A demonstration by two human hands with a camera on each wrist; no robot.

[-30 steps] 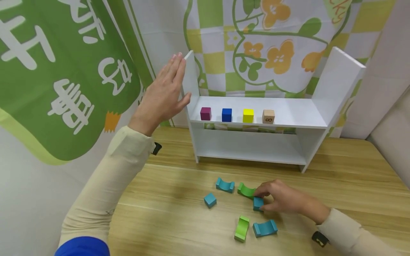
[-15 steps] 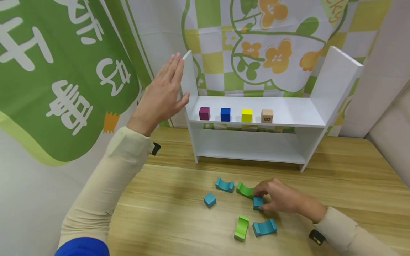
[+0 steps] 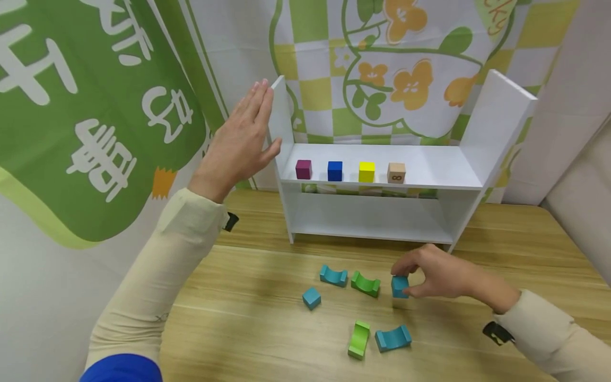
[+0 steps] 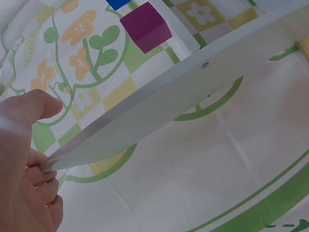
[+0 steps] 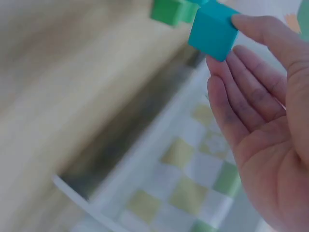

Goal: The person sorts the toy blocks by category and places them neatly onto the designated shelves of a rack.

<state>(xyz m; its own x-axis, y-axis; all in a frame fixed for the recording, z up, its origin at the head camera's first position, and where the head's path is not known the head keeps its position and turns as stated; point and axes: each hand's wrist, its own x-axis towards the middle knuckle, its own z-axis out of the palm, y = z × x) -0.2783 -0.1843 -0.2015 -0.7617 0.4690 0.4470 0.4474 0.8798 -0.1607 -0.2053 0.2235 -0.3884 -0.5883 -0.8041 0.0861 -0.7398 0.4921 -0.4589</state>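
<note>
My right hand (image 3: 441,273) pinches a teal-blue cube (image 3: 399,287) between thumb and fingertips, held above the wooden table. In the right wrist view the cube (image 5: 214,30) sits at the ends of the thumb and fingers, the palm free. My left hand (image 3: 241,140) lies with straight fingers against the left side panel (image 3: 282,114) of a white shelf. The left wrist view shows its fingertips at the panel's edge (image 4: 111,113), the thumb apart from it. On the upper board (image 3: 436,164) stand a purple cube (image 3: 303,170), a blue cube (image 3: 335,171), a yellow cube (image 3: 366,172) and a wooden cube (image 3: 396,173).
On the table (image 3: 248,323) lie another teal cube (image 3: 312,298), two teal curved blocks (image 3: 333,276), a green curved block (image 3: 365,284) and a light green one (image 3: 359,339). A patterned cloth (image 3: 320,95) hangs behind the shelf, and a green banner (image 3: 119,185) at left.
My right hand has lifted the teal cube off the table, moving it up and slightly right, away from the green curved block. The left hand stays at the shelf panel.
</note>
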